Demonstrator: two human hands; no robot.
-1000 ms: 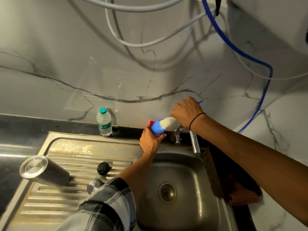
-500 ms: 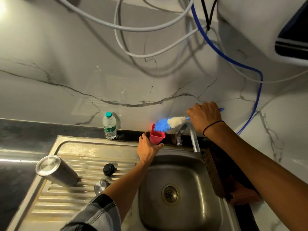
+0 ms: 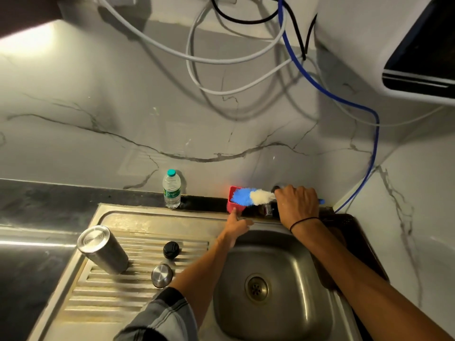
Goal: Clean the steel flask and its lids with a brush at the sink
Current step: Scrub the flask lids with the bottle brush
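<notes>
Overhead, cables cross marble wall (image 3: pixel 98 148); right hand (image 3: pixel 298 205) grips brush (image 3: pixel 248 196), left hand (image 3: pixel 236 223) open.

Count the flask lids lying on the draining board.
2. The black lid lies on the ribs right of the steel flask; the steel lid lies nearer the camera, just below it. None appears hidden.

— What is hidden?
— The chrome tap (image 3: pixel 267 208) is mostly covered by the right hand (image 3: pixel 298 205).
— And cut off?
— The white wall appliance (image 3: pixel 394 45), far right, is cropped by the edge.
</notes>
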